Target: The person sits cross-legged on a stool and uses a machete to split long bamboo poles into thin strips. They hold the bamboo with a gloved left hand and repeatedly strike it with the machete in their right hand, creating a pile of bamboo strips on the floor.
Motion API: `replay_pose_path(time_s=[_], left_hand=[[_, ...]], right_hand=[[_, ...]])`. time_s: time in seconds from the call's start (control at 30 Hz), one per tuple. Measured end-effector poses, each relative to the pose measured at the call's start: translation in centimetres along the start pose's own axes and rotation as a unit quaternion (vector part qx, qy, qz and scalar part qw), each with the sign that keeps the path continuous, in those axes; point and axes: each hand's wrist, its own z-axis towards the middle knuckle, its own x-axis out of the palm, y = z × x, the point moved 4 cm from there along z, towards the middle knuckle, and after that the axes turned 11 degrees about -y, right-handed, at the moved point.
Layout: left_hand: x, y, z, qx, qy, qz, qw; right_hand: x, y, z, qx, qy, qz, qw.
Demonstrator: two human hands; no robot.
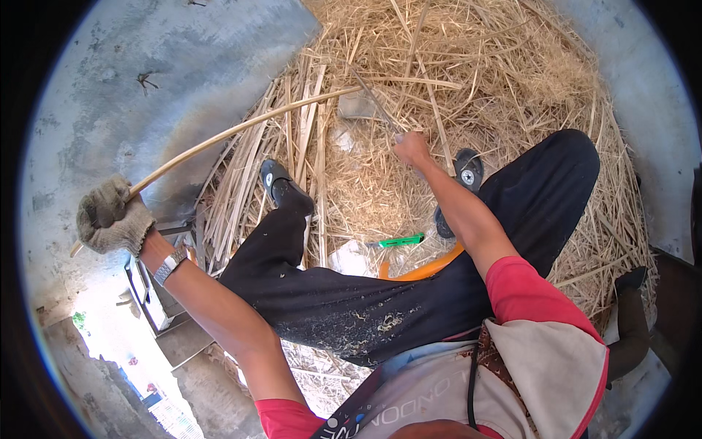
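Observation:
My left hand [115, 216], in a grey knit work glove, is closed round a long, pale, slightly curved bamboo strip [245, 126]. One short end sticks out below the glove; the rest runs up and right over the shavings. My bare right hand [414, 148] is closed on a knife, its handle mostly hidden by the fingers. The narrow dark knife blade [376, 100] points up and left, and it crosses or lies close to the strip's far end; I cannot tell whether they touch. Below, a green box cutter [401, 241] lies between my legs.
A wide heap of straw-coloured shavings [504, 80] covers the floor ahead and right. Flat split strips [320, 168] lie lengthwise left of centre. My black-trousered legs [351, 307] are spread around an orange seat edge [431, 269]. A bluish-grey wall [183, 66] curves round the left.

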Motion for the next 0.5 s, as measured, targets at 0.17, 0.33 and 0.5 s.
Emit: replay_pose_path(time_s=[0.17,0.33,0.5], left_hand=[[0.0,-0.1,-0.5,0.002,-0.014,-0.010,1.000],[0.0,0.2,0.8,-0.043,0.011,-0.059,0.997],[3.9,4.6,-2.1,0.013,-0.239,0.044,0.970]], right_hand=[[-0.4,2.5,-2.0,-0.007,0.032,-0.009,0.999],[-0.6,-0.1,0.2,0.090,-0.031,-0.022,0.995],[1.2,1.7,-1.6,-0.045,-0.023,0.080,0.996]])
